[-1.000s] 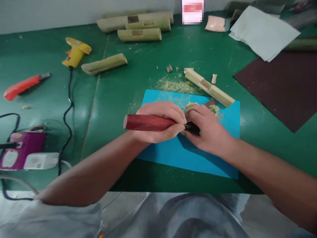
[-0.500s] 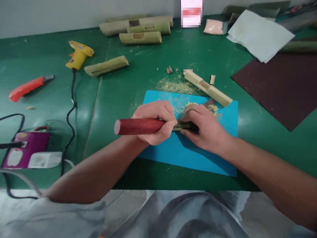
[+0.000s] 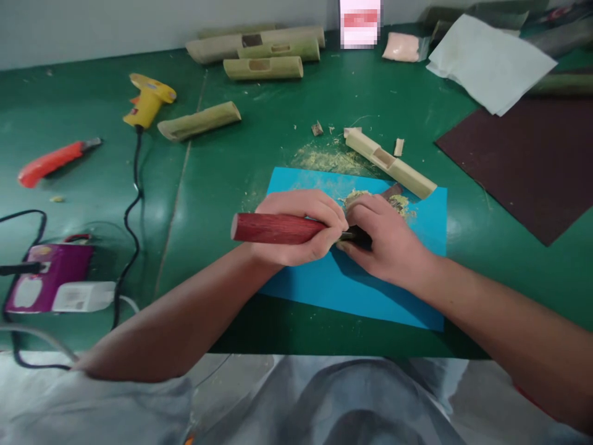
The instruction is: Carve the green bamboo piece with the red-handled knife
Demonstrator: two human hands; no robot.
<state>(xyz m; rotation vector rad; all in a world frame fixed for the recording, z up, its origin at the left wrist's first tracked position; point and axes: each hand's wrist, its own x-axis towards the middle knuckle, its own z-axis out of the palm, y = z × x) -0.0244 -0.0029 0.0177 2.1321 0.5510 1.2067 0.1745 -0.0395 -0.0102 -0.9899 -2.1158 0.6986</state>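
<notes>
My left hand [image 3: 301,225] is closed around the red wooden handle [image 3: 273,228] of a hand tool, its round end pointing left. The tool's working end is mostly hidden between my hands, so its exact kind does not show. My right hand [image 3: 389,238] grips a dark, olive-brown piece [image 3: 359,237], largely covered by its fingers, low over a blue sheet [image 3: 306,278]. The fingertips of both hands nearly meet. Pale shavings [image 3: 356,196] and a brown strip [image 3: 395,190] lie just beyond the right hand. A notched bamboo piece [image 3: 407,174] rests across the sheet's far edge.
Several cut bamboo tubes [image 3: 263,68] stand along the wall, with another tube [image 3: 199,122] nearer. On the left are a yellow glue gun [image 3: 149,102], a red-handled cutter [image 3: 53,164] and a purple power box [image 3: 60,272] with cables. White paper [image 3: 488,65] and a dark brown sheet [image 3: 523,167] lie right.
My left hand and the red handle have shifted right, towards my right hand, covering more of the gap between them. My right hand stays nearly in place.
</notes>
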